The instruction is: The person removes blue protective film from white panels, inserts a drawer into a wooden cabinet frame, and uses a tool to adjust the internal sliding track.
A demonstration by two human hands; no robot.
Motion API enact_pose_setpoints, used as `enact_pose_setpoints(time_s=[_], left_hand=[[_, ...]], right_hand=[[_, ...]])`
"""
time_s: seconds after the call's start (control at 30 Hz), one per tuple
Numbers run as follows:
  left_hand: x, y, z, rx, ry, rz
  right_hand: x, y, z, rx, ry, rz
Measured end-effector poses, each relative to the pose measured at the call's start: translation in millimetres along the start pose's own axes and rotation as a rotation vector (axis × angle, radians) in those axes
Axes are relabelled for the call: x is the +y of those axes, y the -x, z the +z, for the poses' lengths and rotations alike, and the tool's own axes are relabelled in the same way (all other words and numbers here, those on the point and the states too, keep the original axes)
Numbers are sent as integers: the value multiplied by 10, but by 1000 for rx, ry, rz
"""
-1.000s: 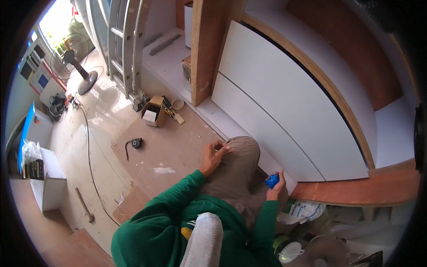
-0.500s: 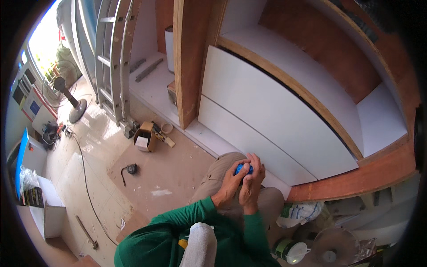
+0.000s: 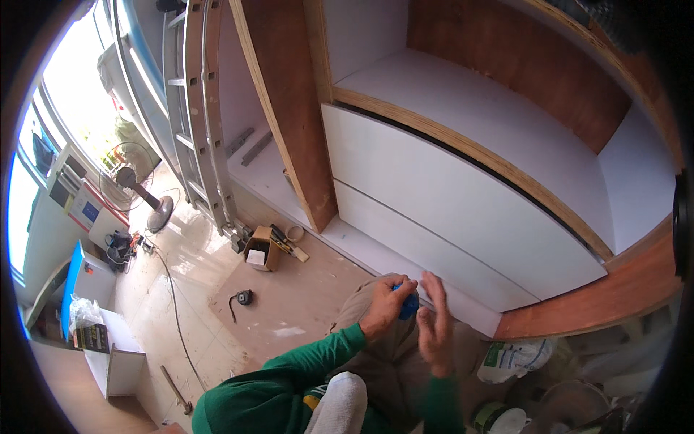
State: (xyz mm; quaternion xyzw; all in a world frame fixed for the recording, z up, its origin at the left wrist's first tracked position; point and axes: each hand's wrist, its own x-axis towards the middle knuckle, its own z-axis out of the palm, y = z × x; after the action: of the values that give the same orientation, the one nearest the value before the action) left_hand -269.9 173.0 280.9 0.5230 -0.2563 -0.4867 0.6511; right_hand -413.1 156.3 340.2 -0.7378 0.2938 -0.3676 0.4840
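Note:
My left hand [image 3: 384, 309] is closed on a small blue object [image 3: 408, 307], too small to identify, over my bent legs [image 3: 354, 304] in tan trousers. Just to the right, my right hand [image 3: 437, 325] is open, fingers extended and raised beside the blue object, not visibly holding anything. In front of my hands are two white panels [image 3: 441, 189] with a narrow seam between them, fitted low on a curved plywood cabinet, above a white ledge [image 3: 481, 317].
An aluminium ladder [image 3: 199, 108] leans at the cabinet. On the floor lie a cardboard box with tools [image 3: 269, 257], a tape measure [image 3: 244, 296], a cord and a metal bar [image 3: 175, 387]. A fan [image 3: 160, 214] stands left; sacks and buckets [image 3: 499, 418] sit at lower right.
The blue object has passed from my right hand through both hands into my left. My right hand has come inward, then opened. The view has shifted, showing more of the upper cabinet.

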Motion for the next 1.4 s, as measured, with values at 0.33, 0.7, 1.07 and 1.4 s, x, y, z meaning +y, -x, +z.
enact_pose_setpoints(time_s=[0.33, 0.7, 1.07, 1.4], left_hand=[[104, 101, -136, -365, -229, -179], [991, 1130, 107, -122, -148, -568], [2405, 2798, 103, 352, 446, -598], [3767, 3238, -61, 458, 686, -522]], right_hand=[[-774, -791, -1196, 10, 510, -231], [-1293, -311, -733, -207, 226, 372], [-3449, 390, 460, -228, -23, 572], [-4307, -129, 932, -304, 237, 388]])
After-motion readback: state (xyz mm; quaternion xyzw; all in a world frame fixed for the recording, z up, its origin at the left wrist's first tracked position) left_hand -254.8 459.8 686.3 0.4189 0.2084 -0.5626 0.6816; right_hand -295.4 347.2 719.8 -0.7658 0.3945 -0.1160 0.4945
